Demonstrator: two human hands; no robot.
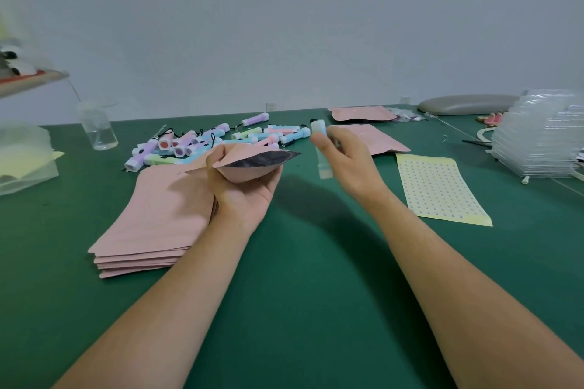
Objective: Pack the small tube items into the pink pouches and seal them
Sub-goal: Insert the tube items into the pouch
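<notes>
Pouch [249,166] rests in the left hand [243,189], above the green table [300,262]; its fingers are closed around it, and the dark open mouth faces to the right, toward the other hand. The right hand [343,158] holds one pale blue tube [320,148] between thumb and fingers, its long axis almost upright, one end up and the other down toward the table. More tubes [215,140] lie in a heap behind. A stack of flat pink pouches [155,224] lies to the left.
</notes>
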